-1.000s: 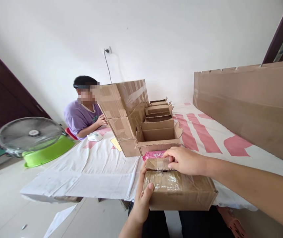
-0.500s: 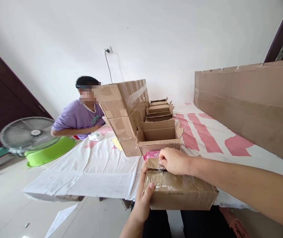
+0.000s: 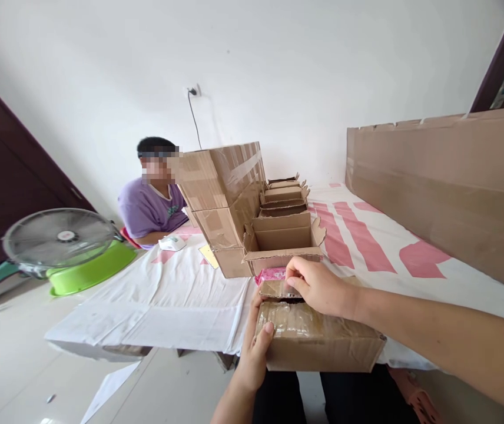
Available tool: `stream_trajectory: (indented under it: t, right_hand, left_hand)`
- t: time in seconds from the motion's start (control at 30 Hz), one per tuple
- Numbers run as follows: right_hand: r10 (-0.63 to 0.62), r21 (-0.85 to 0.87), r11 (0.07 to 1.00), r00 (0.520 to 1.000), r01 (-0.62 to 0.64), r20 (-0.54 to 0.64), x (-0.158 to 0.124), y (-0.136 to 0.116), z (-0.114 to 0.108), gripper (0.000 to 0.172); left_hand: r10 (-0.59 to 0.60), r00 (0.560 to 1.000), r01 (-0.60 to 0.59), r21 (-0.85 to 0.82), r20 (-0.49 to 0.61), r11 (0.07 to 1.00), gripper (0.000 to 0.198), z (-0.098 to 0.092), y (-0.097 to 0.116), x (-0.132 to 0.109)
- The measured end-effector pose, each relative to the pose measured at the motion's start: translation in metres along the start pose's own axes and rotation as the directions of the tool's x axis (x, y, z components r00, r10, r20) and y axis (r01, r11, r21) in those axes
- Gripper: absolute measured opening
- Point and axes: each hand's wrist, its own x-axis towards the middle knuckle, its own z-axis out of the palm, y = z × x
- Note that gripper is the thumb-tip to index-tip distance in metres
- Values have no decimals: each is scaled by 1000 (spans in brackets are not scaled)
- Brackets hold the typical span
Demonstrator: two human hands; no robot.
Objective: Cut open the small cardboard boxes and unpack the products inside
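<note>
A taped brown cardboard box rests at the table's near edge, above my lap. My left hand grips its left end, thumb on the front face and fingers round the far side. My right hand is closed in a pinch at the top flap, along the seam. A dark gap shows under the flap beside my fingertips, and clear tape shines on the top. What exactly lies between the fingertips is partly hidden. Just behind the box, a pink packet is partly covered by it.
Stacked cardboard boxes stand ahead, with open boxes along their right side. A long cardboard panel borders the right. Across the table sits a person; a fan and green basin are at left.
My right hand has shifted slightly, and the dark gap under the flap looks wider. My left hand keeps its grip. The person across has drawn an arm in and leaned right.
</note>
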Motion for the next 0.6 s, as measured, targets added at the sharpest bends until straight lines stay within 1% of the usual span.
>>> stream_trajectory:
  t: [0.13, 0.2, 0.33, 0.43, 0.5, 0.6]
  right_hand:
    - [-57, 259, 964, 998, 56, -4, -12, -1, -2, 14]
    - [-90, 313, 945, 995, 95, -29, -22, -1, -5, 12]
    - [-140, 302, 941, 988, 155, -72, -49, 6, -17, 8]
    - [-139, 237, 957, 980, 169, -140, -75, 21, -31, 6]
    - [-102, 174, 975, 972, 140, -213, -95, 38, -42, 6]
    - [27, 98, 995, 936, 8, -351, -126, 74, -52, 8]
  left_hand:
    - [17, 1000, -17, 24, -7, 1000, 53, 0, 2, -1]
    - [28, 1000, -28, 32, -3, 999, 52, 1, 3, 0]
    - [27, 1000, -27, 16, 14, 1000, 53, 2, 3, 1]
    - [4, 1000, -4, 13, 0, 1000, 53, 1, 1, 0]
    - [-3, 1000, 3, 7, -18, 1000, 52, 1, -2, 0]
    - [-8, 999, 8, 14, -49, 1000, 52, -1, -8, 1]
